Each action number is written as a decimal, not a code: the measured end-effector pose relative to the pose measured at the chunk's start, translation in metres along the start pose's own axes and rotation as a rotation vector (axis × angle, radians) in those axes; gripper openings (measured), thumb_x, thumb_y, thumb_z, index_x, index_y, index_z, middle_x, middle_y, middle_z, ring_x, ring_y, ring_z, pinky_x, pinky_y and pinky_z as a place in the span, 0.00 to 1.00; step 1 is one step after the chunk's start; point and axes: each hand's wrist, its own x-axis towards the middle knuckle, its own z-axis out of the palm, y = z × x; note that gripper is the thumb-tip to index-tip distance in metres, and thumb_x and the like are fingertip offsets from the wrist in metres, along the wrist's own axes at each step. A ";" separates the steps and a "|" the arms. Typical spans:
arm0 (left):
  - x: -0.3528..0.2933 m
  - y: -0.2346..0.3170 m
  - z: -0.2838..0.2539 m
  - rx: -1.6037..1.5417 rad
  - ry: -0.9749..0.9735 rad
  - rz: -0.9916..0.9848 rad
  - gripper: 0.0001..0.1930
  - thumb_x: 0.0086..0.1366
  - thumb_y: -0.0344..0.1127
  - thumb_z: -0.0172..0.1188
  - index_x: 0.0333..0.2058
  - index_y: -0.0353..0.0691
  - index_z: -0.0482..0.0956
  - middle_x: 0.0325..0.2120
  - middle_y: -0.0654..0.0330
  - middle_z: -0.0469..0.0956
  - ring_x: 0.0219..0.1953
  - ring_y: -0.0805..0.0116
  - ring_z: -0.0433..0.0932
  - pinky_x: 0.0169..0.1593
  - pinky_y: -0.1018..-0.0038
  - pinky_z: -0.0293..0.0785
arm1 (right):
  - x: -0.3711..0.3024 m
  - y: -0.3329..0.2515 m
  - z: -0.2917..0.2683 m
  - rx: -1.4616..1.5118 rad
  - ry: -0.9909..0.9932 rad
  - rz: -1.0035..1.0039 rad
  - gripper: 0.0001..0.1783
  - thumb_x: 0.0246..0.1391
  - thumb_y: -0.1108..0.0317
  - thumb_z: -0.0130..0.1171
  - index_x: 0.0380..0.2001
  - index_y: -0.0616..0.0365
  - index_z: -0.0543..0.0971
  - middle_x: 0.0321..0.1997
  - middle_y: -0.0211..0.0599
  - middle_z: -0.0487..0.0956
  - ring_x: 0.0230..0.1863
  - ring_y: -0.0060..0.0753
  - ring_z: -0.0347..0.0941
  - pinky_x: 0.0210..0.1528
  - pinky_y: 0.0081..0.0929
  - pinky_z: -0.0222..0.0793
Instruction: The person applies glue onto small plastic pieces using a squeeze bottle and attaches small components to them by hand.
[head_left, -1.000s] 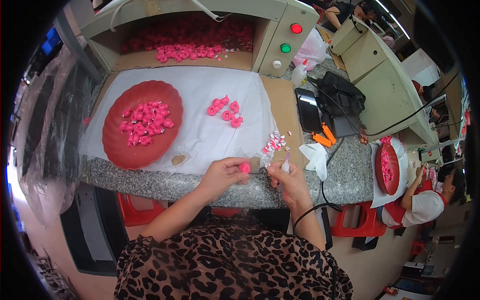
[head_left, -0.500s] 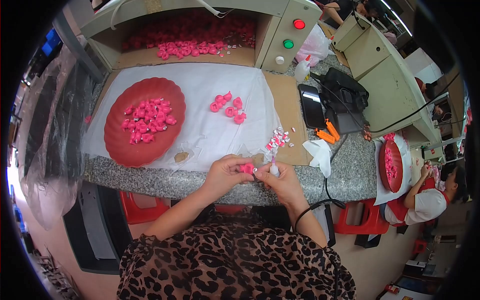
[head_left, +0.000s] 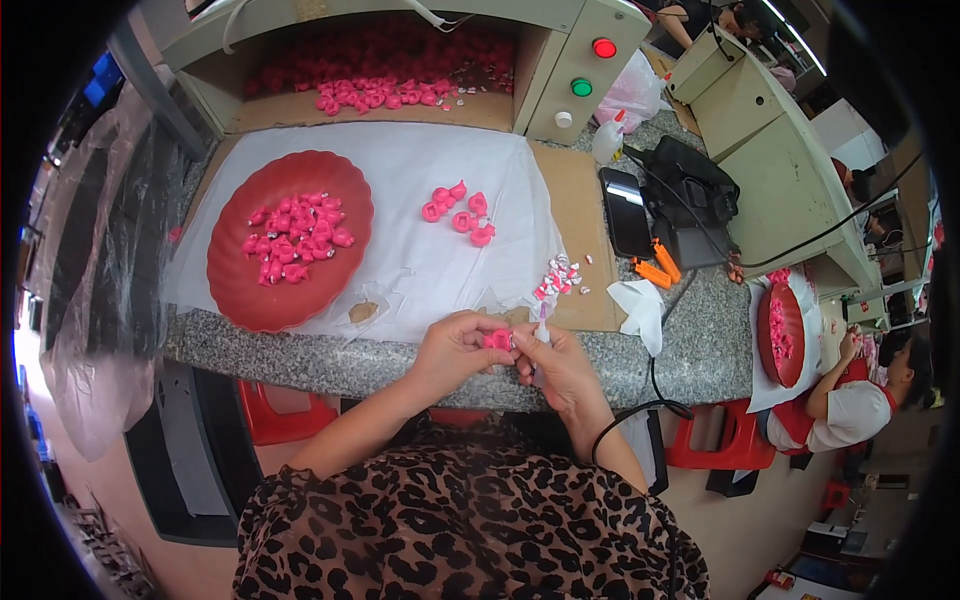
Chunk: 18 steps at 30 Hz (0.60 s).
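Observation:
My left hand (head_left: 455, 350) pinches a small pink figure part (head_left: 497, 340) above the front edge of the counter. The thumb and forefinger of my right hand (head_left: 560, 365) meet the right side of that part, where a speck of white shows. Also in my right hand is a small white bottle with a purple tip (head_left: 542, 322), pointing away from me; the fingers hide its lower body. Just beyond it lies a pile of small pink and white pieces (head_left: 558, 277). Farther off, several loose pink parts (head_left: 463, 222) rest on the white sheet (head_left: 400, 170).
To the left, a scalloped red plate (head_left: 235, 270) holds many pink parts. A machine (head_left: 560, 75) with pink parts in its opening stands behind. On the right are a phone (head_left: 627, 212), black bag (head_left: 690, 180), orange tools (head_left: 660, 265) and tissue (head_left: 638, 308). A co-worker (head_left: 850, 410) sits far right.
The pink part has turned slightly between my fingers. My right hand has shifted a little left, and the white bottle in it has tilted. Other things on the counter stay put.

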 end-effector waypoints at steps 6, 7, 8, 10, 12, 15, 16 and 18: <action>0.004 -0.011 0.002 0.228 0.054 0.339 0.18 0.49 0.24 0.59 0.41 0.37 0.70 0.27 0.63 0.73 0.22 0.82 0.69 0.25 0.87 0.66 | -0.001 0.009 0.007 0.055 0.013 -0.085 0.10 0.48 0.62 0.55 0.28 0.57 0.72 0.17 0.25 0.68 0.16 0.15 0.61 0.18 0.12 0.57; 0.002 -0.005 0.004 0.140 -0.007 0.284 0.19 0.51 0.25 0.58 0.44 0.39 0.69 0.27 0.63 0.72 0.20 0.83 0.68 0.23 0.88 0.64 | -0.001 0.010 0.006 0.069 -0.008 -0.129 0.10 0.49 0.61 0.55 0.28 0.57 0.72 0.17 0.25 0.68 0.16 0.15 0.61 0.17 0.12 0.57; -0.002 0.005 0.006 0.141 -0.007 0.285 0.19 0.51 0.25 0.58 0.44 0.39 0.69 0.27 0.63 0.72 0.20 0.83 0.68 0.23 0.88 0.64 | -0.001 0.012 0.006 0.069 -0.008 -0.130 0.10 0.49 0.61 0.55 0.28 0.57 0.72 0.17 0.25 0.68 0.16 0.15 0.61 0.17 0.12 0.57; -0.008 0.023 0.008 0.059 -0.116 -0.090 0.16 0.57 0.30 0.52 0.46 0.40 0.66 0.22 0.67 0.66 0.19 0.84 0.65 0.20 0.89 0.60 | -0.001 0.014 0.007 0.050 0.026 -0.183 0.10 0.49 0.62 0.54 0.28 0.57 0.72 0.18 0.25 0.69 0.16 0.15 0.61 0.18 0.11 0.57; -0.008 0.020 0.008 -0.035 -0.121 -0.079 0.15 0.60 0.33 0.49 0.46 0.40 0.65 0.22 0.67 0.66 0.18 0.85 0.62 0.18 0.89 0.57 | -0.001 0.015 0.011 0.080 0.051 -0.200 0.10 0.50 0.62 0.53 0.28 0.58 0.72 0.18 0.25 0.69 0.16 0.15 0.61 0.18 0.11 0.57; -0.005 0.010 0.010 -0.123 -0.115 -0.037 0.13 0.63 0.37 0.43 0.45 0.41 0.65 0.21 0.67 0.65 0.16 0.85 0.59 0.17 0.89 0.52 | -0.002 0.019 0.015 0.124 0.065 -0.216 0.09 0.50 0.63 0.52 0.28 0.59 0.72 0.19 0.26 0.69 0.16 0.14 0.61 0.18 0.12 0.57; -0.005 0.008 0.011 -0.117 -0.103 -0.004 0.13 0.64 0.38 0.41 0.44 0.41 0.65 0.21 0.67 0.65 0.15 0.84 0.57 0.16 0.89 0.51 | -0.002 0.020 0.017 0.138 0.054 -0.214 0.09 0.51 0.64 0.52 0.27 0.59 0.71 0.20 0.26 0.69 0.17 0.14 0.61 0.18 0.12 0.58; -0.007 0.009 0.015 -0.166 -0.097 -0.030 0.12 0.64 0.38 0.41 0.42 0.41 0.65 0.22 0.67 0.65 0.15 0.84 0.57 0.17 0.89 0.51 | -0.002 0.023 0.018 0.131 0.049 -0.256 0.09 0.51 0.64 0.52 0.27 0.59 0.71 0.20 0.27 0.69 0.17 0.15 0.61 0.18 0.12 0.58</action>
